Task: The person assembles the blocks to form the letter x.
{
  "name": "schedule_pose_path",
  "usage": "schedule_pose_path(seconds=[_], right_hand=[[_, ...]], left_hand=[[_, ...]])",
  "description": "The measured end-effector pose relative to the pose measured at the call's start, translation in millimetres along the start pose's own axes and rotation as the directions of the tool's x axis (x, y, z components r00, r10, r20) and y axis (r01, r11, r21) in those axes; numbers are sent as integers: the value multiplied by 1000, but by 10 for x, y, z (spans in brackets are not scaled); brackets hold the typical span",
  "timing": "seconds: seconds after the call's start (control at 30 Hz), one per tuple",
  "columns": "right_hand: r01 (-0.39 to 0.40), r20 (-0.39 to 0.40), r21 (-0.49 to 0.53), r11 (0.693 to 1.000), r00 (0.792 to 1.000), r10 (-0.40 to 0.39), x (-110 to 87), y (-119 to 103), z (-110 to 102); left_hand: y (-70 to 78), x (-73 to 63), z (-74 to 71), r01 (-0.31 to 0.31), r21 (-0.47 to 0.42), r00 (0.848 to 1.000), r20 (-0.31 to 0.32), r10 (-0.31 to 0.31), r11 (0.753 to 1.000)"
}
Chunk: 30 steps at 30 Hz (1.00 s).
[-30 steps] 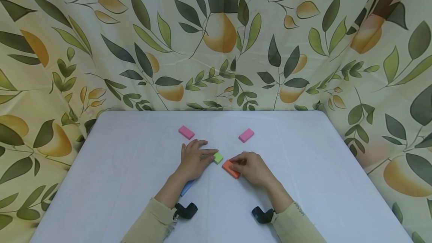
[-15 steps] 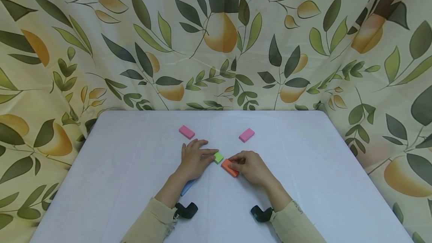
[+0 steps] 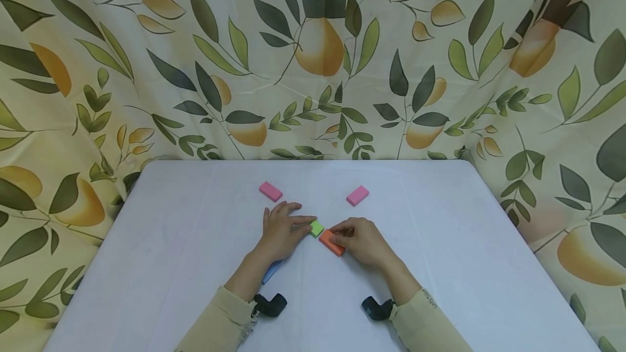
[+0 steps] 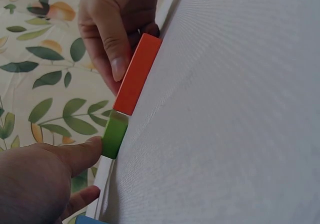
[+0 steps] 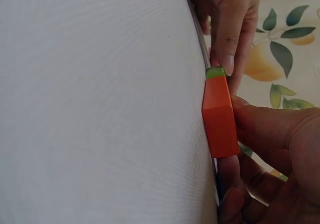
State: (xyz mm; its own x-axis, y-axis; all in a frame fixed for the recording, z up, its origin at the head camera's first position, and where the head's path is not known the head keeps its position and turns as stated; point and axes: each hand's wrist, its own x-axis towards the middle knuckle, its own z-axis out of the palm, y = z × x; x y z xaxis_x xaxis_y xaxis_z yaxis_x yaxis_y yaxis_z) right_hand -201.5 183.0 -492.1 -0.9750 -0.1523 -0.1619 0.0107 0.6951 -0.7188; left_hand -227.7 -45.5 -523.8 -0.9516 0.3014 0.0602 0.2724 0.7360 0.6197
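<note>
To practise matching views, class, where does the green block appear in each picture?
Head: green block just right of centre, below the middle.
Left wrist: left of centre, below the lower end of the orange block.
Right wrist: right of centre, above the middle, mostly hidden behind the orange block.
Shared landmark: the orange block.

Orange block [image 4: 137, 74]: solid, unpatterned, leaning red-orange in the wrist views. Green block [image 4: 115, 135]: bright lime from the head, deeper leaf green from the wrists. Blue block [image 3: 271, 272]: mid-blue where it shows. Left pink block [image 3: 270, 192] and right pink block [image 3: 357, 196]: matching shade, plain. Table [image 3: 195, 221]: white, faintly bluish. Sleeves [image 3: 212, 319]: khaki-beige. Wrist cameras [image 3: 271, 305]: black. Backdrop cloth [image 3: 313, 96]: cream, printed with yellow-orange fruit, dark and light green leaves, some ochre ones.
</note>
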Motion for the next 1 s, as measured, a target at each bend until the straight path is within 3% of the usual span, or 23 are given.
schedule_pose_path(seconds=[1.0], right_hand=[[-21, -4, 6, 1000, 1000, 21, 38, -27, 51]], left_hand=[[5, -9, -7, -3, -8, 1000, 6, 3, 1000]])
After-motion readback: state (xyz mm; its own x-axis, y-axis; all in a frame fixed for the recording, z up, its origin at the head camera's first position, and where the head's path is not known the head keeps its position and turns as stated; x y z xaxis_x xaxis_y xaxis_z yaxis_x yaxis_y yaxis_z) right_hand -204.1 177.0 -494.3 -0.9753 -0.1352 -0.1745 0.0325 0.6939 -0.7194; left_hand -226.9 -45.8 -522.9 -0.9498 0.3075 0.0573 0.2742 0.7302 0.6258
